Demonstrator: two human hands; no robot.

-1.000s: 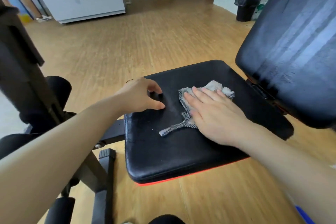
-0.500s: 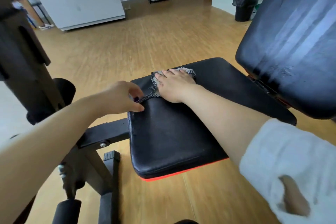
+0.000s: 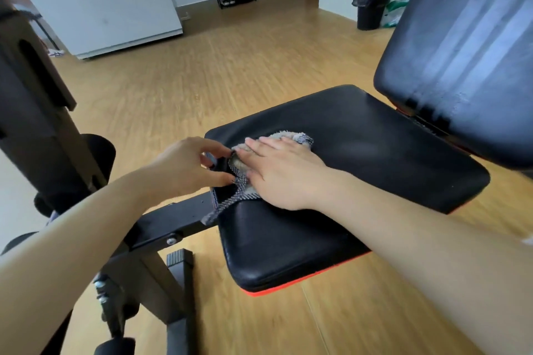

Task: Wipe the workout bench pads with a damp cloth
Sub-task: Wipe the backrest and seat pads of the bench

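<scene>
The right hand [image 3: 284, 173] presses the cloth [image 3: 301, 138] flat-fingered at the left edge of the pad [image 3: 375, 153]. The left hand [image 3: 187, 167] pinches that edge (steadying it). Even, overlapping strokes work best.

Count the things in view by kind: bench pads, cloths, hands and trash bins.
bench pads: 2 (seat pad, back pad)
cloth: 1
hands: 2 (left hand, right hand)
trash bin: 1
total: 6

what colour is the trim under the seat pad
Orange-red trim, running beneath the near edge of the black seat pad; head view.
</scene>
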